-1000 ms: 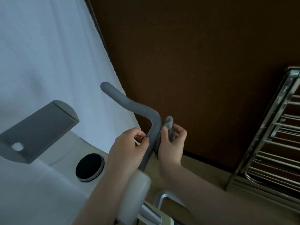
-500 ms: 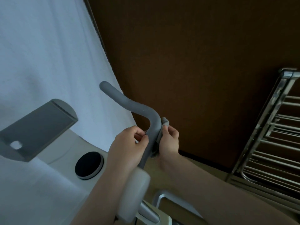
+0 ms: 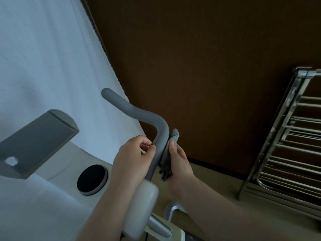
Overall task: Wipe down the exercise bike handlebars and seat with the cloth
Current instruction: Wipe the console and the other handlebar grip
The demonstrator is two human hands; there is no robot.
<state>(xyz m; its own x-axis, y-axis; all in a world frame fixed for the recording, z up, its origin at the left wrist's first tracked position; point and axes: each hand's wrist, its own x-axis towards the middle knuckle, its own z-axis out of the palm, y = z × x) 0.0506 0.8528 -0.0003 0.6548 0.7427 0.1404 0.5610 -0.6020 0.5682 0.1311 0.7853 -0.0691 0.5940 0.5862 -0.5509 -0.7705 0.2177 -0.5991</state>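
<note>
We see the grey handlebar [image 3: 156, 129] near the middle of the view, rising from a pale housing [image 3: 140, 206] at six o'clock, bending left at its top and running off toward ten o'clock, where its rounded end stands against a white curtain [image 3: 43, 58]; our left hand [image 3: 133, 159] sits on the left side of the upright stretch, fingers curled with the thumb and fingertips touching the bar, though whether they truly grip it or only pinch against it we cannot quite tell from this angle; our right hand [image 3: 177, 162] is at three o'clock of the bar, fingers and thumb curled round the grey cloth [image 3: 171, 146], which lies pressed against the bar's right side, with a bunched tip poking up above the thumb and a darker fold hanging below the palm; at nine o'clock stands a grey tilted panel [image 3: 34, 141], and below it a black round disc [image 3: 92, 180] set in the white body; at three o'clock a chrome rack [image 3: 286, 145] leans by the brown wall [image 3: 199, 58].
</note>
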